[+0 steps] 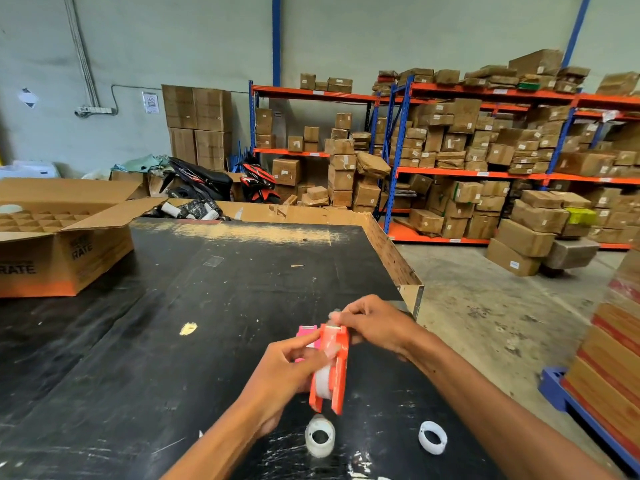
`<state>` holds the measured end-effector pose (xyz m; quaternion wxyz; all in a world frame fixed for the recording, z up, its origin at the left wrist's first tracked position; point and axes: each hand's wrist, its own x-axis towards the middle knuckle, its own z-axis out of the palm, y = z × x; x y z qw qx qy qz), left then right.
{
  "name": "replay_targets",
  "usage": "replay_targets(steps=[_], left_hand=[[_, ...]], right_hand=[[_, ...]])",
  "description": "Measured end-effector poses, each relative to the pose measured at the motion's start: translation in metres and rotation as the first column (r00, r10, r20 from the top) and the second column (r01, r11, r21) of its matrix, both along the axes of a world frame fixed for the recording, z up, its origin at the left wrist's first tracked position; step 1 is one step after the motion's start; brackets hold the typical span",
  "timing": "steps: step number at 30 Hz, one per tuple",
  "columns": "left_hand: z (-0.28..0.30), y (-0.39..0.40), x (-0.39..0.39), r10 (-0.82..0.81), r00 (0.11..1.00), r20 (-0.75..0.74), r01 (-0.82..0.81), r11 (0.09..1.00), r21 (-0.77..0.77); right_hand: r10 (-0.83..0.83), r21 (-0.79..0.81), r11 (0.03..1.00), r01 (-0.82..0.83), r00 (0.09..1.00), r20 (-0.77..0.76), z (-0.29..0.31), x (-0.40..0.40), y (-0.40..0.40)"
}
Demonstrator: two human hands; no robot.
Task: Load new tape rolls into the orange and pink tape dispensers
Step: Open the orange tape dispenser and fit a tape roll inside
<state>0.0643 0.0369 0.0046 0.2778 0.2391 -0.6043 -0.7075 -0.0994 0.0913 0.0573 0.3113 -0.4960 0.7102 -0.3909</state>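
Note:
The orange tape dispenser is held upright over the black table, with a clear tape roll inside it. My left hand grips its side. At the dispenser's top end, my right hand pinches the loose end of the tape. The pink dispenser lies on the table just behind the orange one, mostly hidden by it and my left hand. A full clear tape roll lies flat in front of the dispensers. A white empty core ring lies to its right.
An open cardboard box with divider cells sits at the table's left. A raised cardboard rim lines the table's far and right edges. Shelves stacked with boxes stand behind, and a blue pallet with boxes stands on the right.

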Motion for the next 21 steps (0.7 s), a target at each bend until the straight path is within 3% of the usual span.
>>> replay_targets(steps=[5, 17, 21], left_hand=[[-0.001, -0.008, -0.036, 0.041, 0.995, 0.096, -0.049, 0.995, 0.092], [-0.026, -0.005, -0.121, 0.126, 0.959, 0.254, -0.162, 0.979, 0.127], [-0.044, -0.011, -0.138, 0.144, 0.945, 0.292, -0.183, 0.977, 0.111]], right_hand=[[-0.216, -0.122, 0.964, 0.236, 0.964, 0.156, -0.026, -0.013, 0.016], [-0.33, -0.014, 0.937, 0.349, 0.897, 0.294, -0.085, -0.056, 0.017], [-0.393, 0.033, 0.917, 0.397, 0.888, 0.237, -0.101, -0.07, 0.0]])
